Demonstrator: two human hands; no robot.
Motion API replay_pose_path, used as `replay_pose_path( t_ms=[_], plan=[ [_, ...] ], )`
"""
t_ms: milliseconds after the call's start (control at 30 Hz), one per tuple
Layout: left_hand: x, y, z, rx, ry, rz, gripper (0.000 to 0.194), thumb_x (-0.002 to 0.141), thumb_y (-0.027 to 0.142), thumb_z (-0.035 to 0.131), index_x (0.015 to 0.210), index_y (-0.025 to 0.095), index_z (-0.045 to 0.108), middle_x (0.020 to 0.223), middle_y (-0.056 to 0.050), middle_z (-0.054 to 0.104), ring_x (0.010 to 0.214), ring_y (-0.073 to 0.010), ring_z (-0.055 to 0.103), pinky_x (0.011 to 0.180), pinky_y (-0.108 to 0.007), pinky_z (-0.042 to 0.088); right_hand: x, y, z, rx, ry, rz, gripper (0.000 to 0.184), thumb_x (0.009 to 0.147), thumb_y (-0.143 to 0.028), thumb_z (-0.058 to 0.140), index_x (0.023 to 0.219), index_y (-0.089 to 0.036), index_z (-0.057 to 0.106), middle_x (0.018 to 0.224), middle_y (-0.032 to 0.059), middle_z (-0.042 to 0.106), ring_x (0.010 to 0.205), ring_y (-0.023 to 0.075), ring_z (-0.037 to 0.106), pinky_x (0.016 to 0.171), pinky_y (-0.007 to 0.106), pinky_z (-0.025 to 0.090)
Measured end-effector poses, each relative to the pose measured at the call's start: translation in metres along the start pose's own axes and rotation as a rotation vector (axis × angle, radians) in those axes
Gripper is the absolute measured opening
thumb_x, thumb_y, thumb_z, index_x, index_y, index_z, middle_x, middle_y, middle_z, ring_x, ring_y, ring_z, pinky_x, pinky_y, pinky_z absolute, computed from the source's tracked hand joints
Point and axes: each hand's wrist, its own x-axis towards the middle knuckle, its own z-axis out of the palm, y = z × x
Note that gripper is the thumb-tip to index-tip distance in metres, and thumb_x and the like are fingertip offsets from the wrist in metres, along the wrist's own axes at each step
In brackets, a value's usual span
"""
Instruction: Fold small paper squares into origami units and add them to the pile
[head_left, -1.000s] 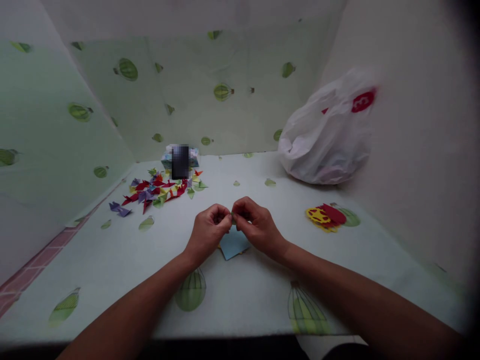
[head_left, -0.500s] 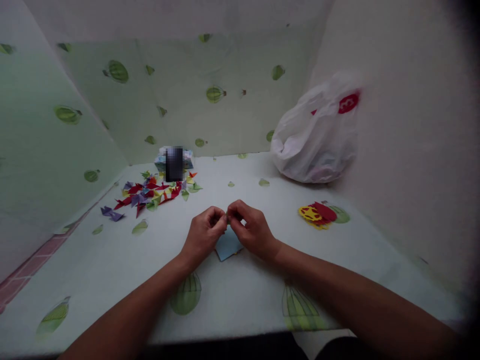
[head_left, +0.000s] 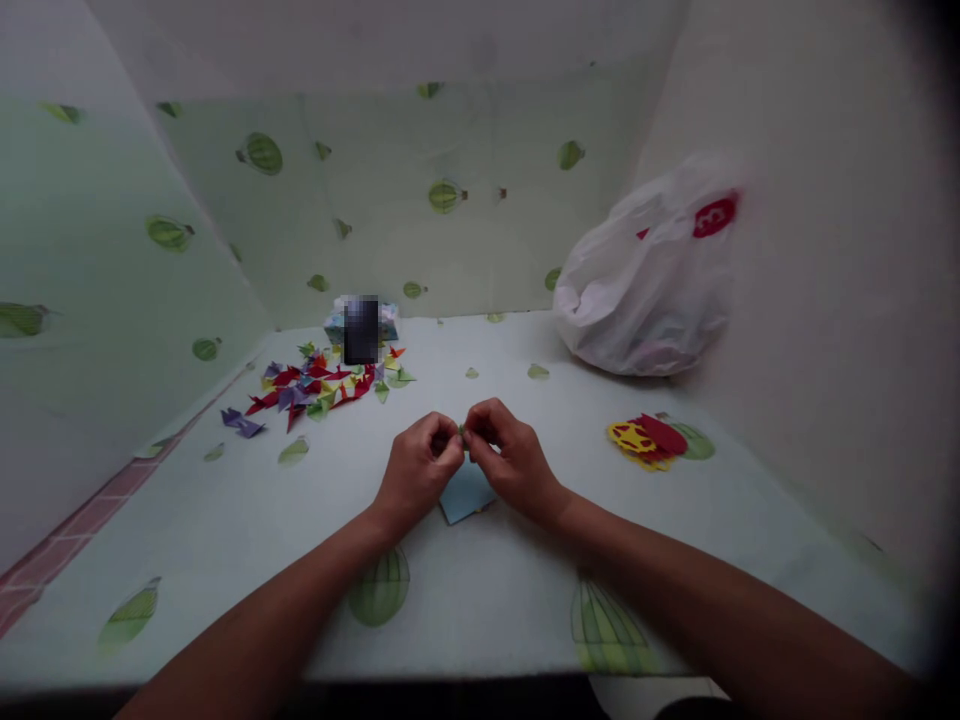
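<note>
My left hand and my right hand meet fingertip to fingertip above the middle of the table. Both are closed in a pinch on a small green piece of paper, mostly covered by the fingers. Just below them lies a stack of square paper with a light blue sheet on top; the hands hide its far part. To the left, a heap of folded paper cranes in red, purple, green, yellow and orange is spread on the table.
A tissue box stands behind the cranes, with a dark blurred-out object before it. Yellow and red paper cut-outs lie on the right. A white plastic bag sits at the back right against the wall. A balloon-patterned cloth covers the table.
The whole view has shifted slightly, so things appear a little further right. The hands stay together, and a bit more green shows between the fingertips.
</note>
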Motion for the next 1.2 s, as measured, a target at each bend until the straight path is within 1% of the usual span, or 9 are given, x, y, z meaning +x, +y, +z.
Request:
replay_pose_path(
  t_ms=[67,233,300,367,467,633,833,1000,1200],
  plan=[
    [0.0003,0.0009,-0.0018,-0.056,-0.003,-0.003,0.010,0.084,0.025,0.058,0.077,0.018,0.058,0.070,0.001,0.058,0.063,-0.0121,0.051,0.061,-0.025,0.041,0.0014,-0.0003,-0.0017,0.060,0.000,0.062,0.009,0.086,-0.013,0.053,0.086,-0.021,0.049,0.072,-0.0036,0.051,0.062,0.0103,0.050,0.058,0.024,0.041],
    [0.0038,-0.0005,-0.0085,-0.348,-0.097,-0.053,0.022,0.093,0.037,0.053,0.086,0.017,0.060,0.074,0.001,0.057,0.068,-0.0131,0.056,0.067,-0.027,0.047,0.0069,-0.0034,-0.0061,0.244,-0.020,0.199,0.011,0.086,-0.019,0.058,0.085,-0.022,0.048,0.072,-0.0046,0.051,0.058,0.0100,0.054,0.056,0.025,0.046],
    [0.0053,-0.0024,-0.0089,-0.443,-0.101,-0.114,0.021,0.090,0.038,0.058,0.093,0.017,0.060,0.082,0.000,0.059,0.071,-0.0130,0.056,0.067,-0.027,0.048,0.0083,-0.0040,-0.0064,0.313,-0.024,0.217,0.012,0.085,-0.021,0.060,0.084,-0.022,0.048,0.073,-0.0045,0.052,0.058,0.0098,0.055,0.055,0.025,0.047],
    [0.0061,-0.0043,-0.0080,-0.518,-0.166,-0.172,0.024,0.088,0.039,0.062,0.095,0.016,0.061,0.086,-0.001,0.061,0.073,-0.0129,0.057,0.067,-0.026,0.048,0.0087,-0.0039,-0.0061,0.345,-0.022,0.215,0.014,0.085,-0.023,0.062,0.084,-0.021,0.048,0.074,-0.0042,0.052,0.058,0.0098,0.056,0.055,0.026,0.048],
    [0.0063,-0.0057,-0.0064,-0.596,-0.248,-0.192,0.024,0.087,0.039,0.064,0.089,0.015,0.062,0.080,-0.001,0.061,0.069,-0.0115,0.055,0.066,-0.025,0.046,0.0077,-0.0035,-0.0058,0.330,-0.020,0.207,0.013,0.086,-0.023,0.062,0.084,-0.021,0.049,0.074,-0.0039,0.053,0.059,0.0099,0.056,0.056,0.026,0.048],
    [0.0066,-0.0056,-0.0071,-0.600,-0.190,-0.163,0.021,0.083,0.035,0.068,0.082,0.015,0.061,0.072,0.002,0.058,0.064,-0.0098,0.051,0.063,-0.024,0.043,0.0069,-0.0031,-0.0067,0.278,-0.046,0.223,0.012,0.087,-0.024,0.063,0.084,-0.020,0.051,0.074,-0.0034,0.054,0.059,0.0102,0.057,0.057,0.026,0.048],
    [0.0071,-0.0046,-0.0078,-0.606,-0.192,-0.165,0.021,0.081,0.035,0.070,0.085,0.015,0.064,0.075,0.000,0.061,0.066,-0.0112,0.054,0.065,-0.026,0.044,0.0095,-0.0010,-0.0066,0.326,-0.056,0.269,0.016,0.086,-0.030,0.065,0.084,-0.020,0.052,0.075,-0.0028,0.056,0.059,0.0104,0.058,0.057,0.026,0.048],
    [0.0066,-0.0041,-0.0084,-0.563,-0.111,-0.147,0.019,0.082,0.033,0.069,0.083,0.016,0.063,0.074,0.001,0.059,0.066,-0.0111,0.053,0.064,-0.025,0.043,0.0098,-0.0011,-0.0069,0.336,-0.155,0.324,0.022,0.089,-0.038,0.062,0.084,-0.018,0.056,0.070,-0.0021,0.058,0.056,0.0100,0.057,0.056,0.026,0.045],
    [0.0057,-0.0060,-0.0076,-0.508,-0.081,-0.125,0.017,0.082,0.032,0.068,0.082,0.016,0.063,0.075,0.001,0.059,0.066,-0.0114,0.053,0.063,-0.025,0.043,0.0093,-0.0028,-0.0080,0.278,-0.159,0.344,0.019,0.087,-0.035,0.063,0.079,-0.018,0.057,0.064,-0.0030,0.058,0.052,0.0102,0.056,0.053,0.025,0.044]
  ],
)
